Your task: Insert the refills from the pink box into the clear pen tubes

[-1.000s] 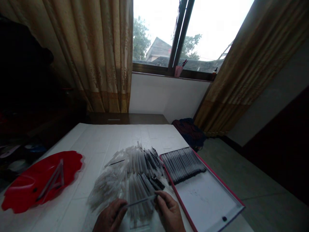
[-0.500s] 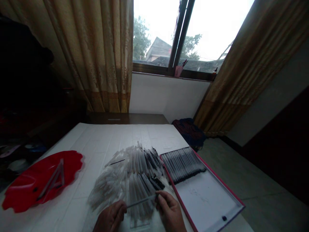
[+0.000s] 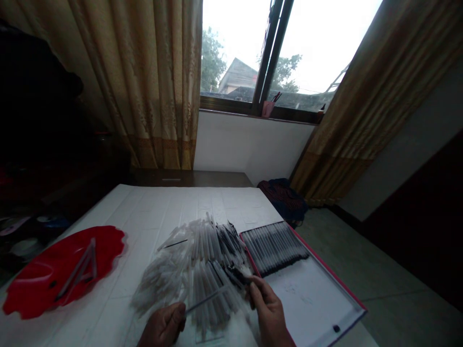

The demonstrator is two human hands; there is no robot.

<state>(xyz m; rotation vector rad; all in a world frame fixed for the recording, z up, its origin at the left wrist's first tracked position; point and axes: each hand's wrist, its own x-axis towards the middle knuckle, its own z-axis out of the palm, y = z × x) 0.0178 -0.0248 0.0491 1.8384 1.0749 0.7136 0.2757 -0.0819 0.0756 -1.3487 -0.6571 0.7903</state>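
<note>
Left hand [image 3: 164, 325] low at the near edge, fingers curled and pinching the near end of a thin dark refill [image 3: 206, 300] that slants up and to the right across the space between the hands. Right hand [image 3: 269, 313] just to the right, fingers closed on a clear pen barrel with a black tip [image 3: 240, 278], held apart from the far end of the refill. Directly beyond both hands, a loose heap of clear pen barrels [image 3: 195, 270] spread over the white counter [image 3: 152, 207], black tips showing mostly toward the right hand's side. Right of the right hand, touching the heap's edge, a flat red-rimmed tray [image 3: 327, 299] with a neat row of assembled pens [image 3: 273, 246] laid side by side at its far end. Well left of the left hand, a red scalloped plate [image 3: 39, 289] holding a few more pens [image 3: 81, 267]. Far beyond the hands, a window [image 3: 275, 53] between gold curtains [image 3: 144, 82].
</note>
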